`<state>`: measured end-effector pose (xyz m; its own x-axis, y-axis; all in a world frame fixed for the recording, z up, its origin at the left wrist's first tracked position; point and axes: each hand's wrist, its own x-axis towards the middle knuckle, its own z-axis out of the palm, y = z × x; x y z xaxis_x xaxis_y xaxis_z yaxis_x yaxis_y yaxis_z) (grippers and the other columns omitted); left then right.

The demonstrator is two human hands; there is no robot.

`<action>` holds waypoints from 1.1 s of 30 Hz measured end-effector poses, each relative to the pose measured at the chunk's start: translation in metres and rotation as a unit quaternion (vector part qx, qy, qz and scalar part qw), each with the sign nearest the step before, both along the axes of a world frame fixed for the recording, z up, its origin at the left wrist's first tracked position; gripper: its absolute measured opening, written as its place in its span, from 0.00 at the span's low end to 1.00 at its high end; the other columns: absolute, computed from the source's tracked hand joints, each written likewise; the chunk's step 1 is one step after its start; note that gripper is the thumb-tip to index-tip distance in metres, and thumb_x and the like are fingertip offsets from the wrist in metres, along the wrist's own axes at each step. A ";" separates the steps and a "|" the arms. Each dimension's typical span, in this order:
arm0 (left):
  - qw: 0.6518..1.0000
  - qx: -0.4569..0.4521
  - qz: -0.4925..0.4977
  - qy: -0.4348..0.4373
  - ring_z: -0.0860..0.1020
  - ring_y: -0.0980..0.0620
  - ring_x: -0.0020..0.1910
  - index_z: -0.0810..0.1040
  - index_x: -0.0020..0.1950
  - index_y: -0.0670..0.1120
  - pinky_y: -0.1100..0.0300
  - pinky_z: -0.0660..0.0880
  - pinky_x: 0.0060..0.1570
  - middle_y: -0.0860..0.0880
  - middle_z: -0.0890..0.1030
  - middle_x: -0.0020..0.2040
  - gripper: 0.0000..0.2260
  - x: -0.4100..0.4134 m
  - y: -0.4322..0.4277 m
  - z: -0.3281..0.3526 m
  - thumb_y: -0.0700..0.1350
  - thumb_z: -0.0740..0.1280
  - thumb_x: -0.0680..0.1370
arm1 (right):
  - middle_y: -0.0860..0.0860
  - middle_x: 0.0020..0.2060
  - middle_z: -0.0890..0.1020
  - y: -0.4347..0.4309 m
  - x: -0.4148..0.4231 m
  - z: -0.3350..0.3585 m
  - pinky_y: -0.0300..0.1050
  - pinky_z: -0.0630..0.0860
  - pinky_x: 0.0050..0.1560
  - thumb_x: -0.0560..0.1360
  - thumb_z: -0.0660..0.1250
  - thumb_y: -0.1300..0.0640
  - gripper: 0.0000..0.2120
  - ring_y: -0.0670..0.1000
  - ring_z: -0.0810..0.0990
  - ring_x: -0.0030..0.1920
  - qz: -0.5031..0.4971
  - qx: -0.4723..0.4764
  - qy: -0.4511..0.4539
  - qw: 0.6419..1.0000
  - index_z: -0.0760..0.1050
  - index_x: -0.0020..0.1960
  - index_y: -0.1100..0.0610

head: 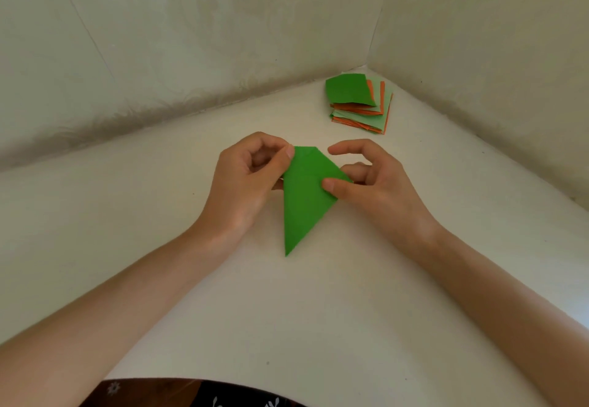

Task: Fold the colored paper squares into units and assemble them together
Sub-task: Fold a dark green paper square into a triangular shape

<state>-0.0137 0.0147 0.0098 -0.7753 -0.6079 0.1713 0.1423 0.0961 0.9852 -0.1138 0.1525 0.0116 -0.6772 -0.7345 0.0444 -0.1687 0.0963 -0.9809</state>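
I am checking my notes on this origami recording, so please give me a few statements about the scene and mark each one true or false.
1. The left hand and the right hand both pinch the folded green paper. True.
2. The stack of paper squares sits at the near left of the table. False: it sits in the far right corner.
3. The stack's top sheet is orange. False: it is dark green, with orange and pale green sheets below.
4. The folded green paper's long point is towards the person. True.
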 end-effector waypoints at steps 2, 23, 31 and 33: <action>1.000 0.015 -0.019 -0.010 0.79 0.58 0.33 0.76 0.45 0.40 0.66 0.77 0.34 0.52 0.81 0.32 0.04 0.000 -0.001 0.001 0.33 0.65 0.77 | 0.54 0.34 0.83 0.001 -0.001 0.001 0.50 0.72 0.42 0.72 0.70 0.65 0.16 0.53 0.74 0.34 -0.026 -0.002 0.034 0.999 0.71 0.53 0.48; 0.991 0.071 -0.102 -0.043 0.83 0.54 0.38 0.79 0.46 0.44 0.65 0.78 0.36 0.47 0.84 0.37 0.09 0.005 -0.012 0.009 0.32 0.63 0.76 | 0.60 0.36 0.81 0.009 -0.009 0.002 0.43 0.78 0.35 0.77 0.58 0.71 0.11 0.57 0.79 0.36 0.011 -0.089 -0.206 0.974 0.74 0.45 0.57; 0.992 0.052 -0.103 -0.055 0.83 0.54 0.39 0.82 0.40 0.43 0.65 0.78 0.38 0.47 0.84 0.37 0.13 0.006 -0.011 0.008 0.30 0.62 0.76 | 0.57 0.35 0.79 0.006 -0.005 -0.004 0.40 0.71 0.38 0.74 0.57 0.71 0.14 0.50 0.76 0.35 -0.023 -0.049 -0.018 0.998 0.76 0.39 0.57; 0.994 0.034 -0.091 -0.060 0.82 0.56 0.37 0.79 0.42 0.42 0.65 0.78 0.38 0.49 0.84 0.35 0.07 0.005 -0.010 0.007 0.31 0.66 0.75 | 0.59 0.39 0.79 0.007 -0.003 -0.006 0.47 0.70 0.43 0.70 0.56 0.65 0.13 0.61 0.75 0.40 -0.023 -0.033 0.042 0.998 0.78 0.39 0.55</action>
<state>-0.0083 0.0043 0.0164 -0.8854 -0.4636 0.0344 0.0327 0.0117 0.9994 -0.1170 0.1595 0.0057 -0.7017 -0.6967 0.1492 -0.2477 0.0423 -0.9679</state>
